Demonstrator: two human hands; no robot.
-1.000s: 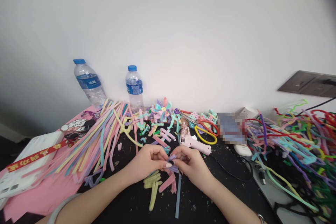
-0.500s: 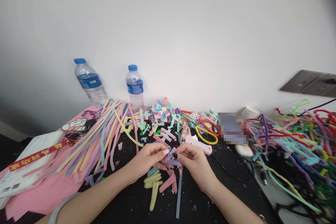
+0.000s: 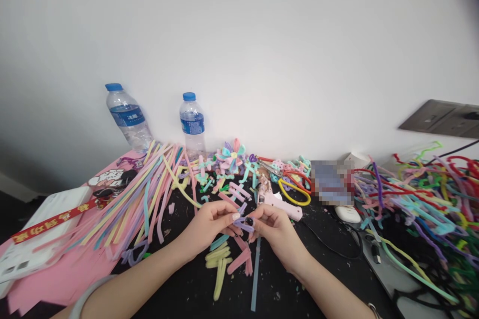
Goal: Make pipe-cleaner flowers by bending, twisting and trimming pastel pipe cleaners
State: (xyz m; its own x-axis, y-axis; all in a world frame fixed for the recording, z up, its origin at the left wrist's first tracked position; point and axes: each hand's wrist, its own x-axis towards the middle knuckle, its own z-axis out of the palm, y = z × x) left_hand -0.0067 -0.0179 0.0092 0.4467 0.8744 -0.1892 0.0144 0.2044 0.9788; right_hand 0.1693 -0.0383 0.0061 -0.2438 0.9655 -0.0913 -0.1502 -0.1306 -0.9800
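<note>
Between my two hands is a small purple piece of bent pipe cleaner [image 3: 244, 226], pinched from both sides. My left hand [image 3: 217, 222] grips its left part with thumb and fingers. On the other side my right hand [image 3: 271, 224] holds it near a dark thumbnail. Just below lie folded yellow pipe cleaners [image 3: 219, 264] and folded pink ones [image 3: 242, 259]. A pale pink hot glue gun [image 3: 280, 205] rests behind my right hand, and a translucent glue stick [image 3: 255, 279] lies under the hands.
Long pastel pipe cleaners [image 3: 138, 199] spread at left, beside a white box [image 3: 45, 224]. Two water bottles [image 3: 193, 124] stand by the wall. Yellow-and-red-handled scissors [image 3: 295, 189] and a pipe-cleaner flower [image 3: 232, 156] lie behind. A colourful tangle [image 3: 422, 199] fills the right.
The purple piece has turned slightly between my fingers, and my fingertips have shifted a little. Everything else stays where it was.
</note>
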